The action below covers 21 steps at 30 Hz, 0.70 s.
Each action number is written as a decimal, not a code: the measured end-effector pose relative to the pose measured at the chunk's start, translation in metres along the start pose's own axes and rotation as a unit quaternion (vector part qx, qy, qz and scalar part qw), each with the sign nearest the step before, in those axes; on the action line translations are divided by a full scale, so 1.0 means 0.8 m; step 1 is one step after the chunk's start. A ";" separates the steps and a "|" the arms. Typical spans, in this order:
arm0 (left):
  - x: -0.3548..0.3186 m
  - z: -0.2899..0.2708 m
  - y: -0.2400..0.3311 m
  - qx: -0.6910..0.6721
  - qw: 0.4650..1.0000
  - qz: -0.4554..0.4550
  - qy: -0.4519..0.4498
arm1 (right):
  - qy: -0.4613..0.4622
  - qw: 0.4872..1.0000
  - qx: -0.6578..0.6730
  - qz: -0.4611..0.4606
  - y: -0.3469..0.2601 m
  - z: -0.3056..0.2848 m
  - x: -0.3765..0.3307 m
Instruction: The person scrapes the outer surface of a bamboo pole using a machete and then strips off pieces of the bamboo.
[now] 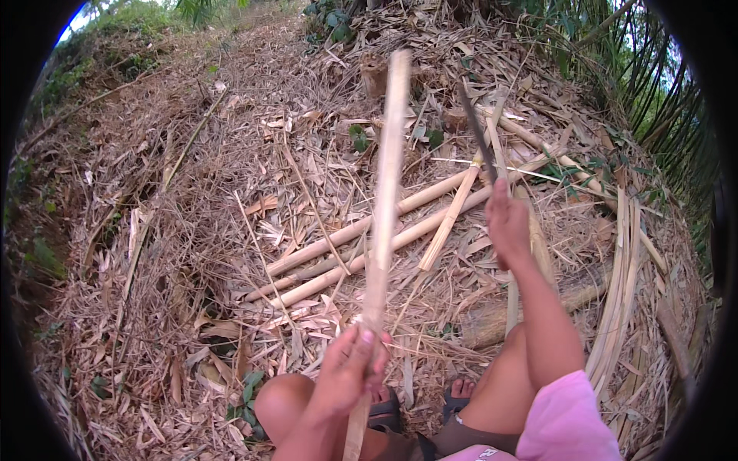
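Note:
My left hand [355, 364] is closed around the lower part of a long, pale split bamboo strip [390, 154]. The strip stands almost upright in front of me, its upper end slightly blurred, and its lower end passes below my fist. To the right, my right hand [509, 228] grips a long knife whose dark, narrow blade [477, 127] points up and away. Its handle is mostly hidden in my fist. Blade and strip are apart. Beyond my hands, peeled bamboo poles [323, 247] lie slantwise on the ground, with a shorter split piece [452, 217] across them.
Dry leaves and bamboo shavings [207, 253] litter the ground. A thick log [496, 316] lies near my right knee, with a bundle of long split strips [621, 284] farther right. A cut stump [374, 74] stands ahead. Bamboo stems [676, 107] grow at the far right.

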<state>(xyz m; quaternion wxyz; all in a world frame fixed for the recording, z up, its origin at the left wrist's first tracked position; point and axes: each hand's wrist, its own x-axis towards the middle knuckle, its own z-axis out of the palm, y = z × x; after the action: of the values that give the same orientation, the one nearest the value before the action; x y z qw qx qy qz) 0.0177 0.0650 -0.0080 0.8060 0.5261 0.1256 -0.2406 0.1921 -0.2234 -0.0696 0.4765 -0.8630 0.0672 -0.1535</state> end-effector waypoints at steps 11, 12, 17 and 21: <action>0.018 0.007 0.009 -0.038 0.998 0.039 0.037 | -0.130 0.919 -0.144 -0.342 -0.098 0.053 -0.119; 0.019 0.005 0.004 -0.034 0.998 0.030 0.046 | -0.136 0.910 -0.157 -0.359 -0.098 0.053 -0.122; 0.011 0.012 -0.017 0.084 0.990 0.027 0.114 | -0.120 0.877 -0.097 -0.454 -0.109 0.057 -0.127; 0.015 0.017 -0.026 0.158 0.980 0.040 0.117 | -0.076 0.872 -0.146 -0.461 -0.098 0.054 -0.117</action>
<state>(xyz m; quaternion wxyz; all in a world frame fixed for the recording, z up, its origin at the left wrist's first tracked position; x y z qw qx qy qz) 0.0165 0.0431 -0.0242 0.7012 0.6761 0.1585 -0.1613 0.1158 -0.1218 -0.0437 0.2240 -0.8646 -0.3536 -0.2779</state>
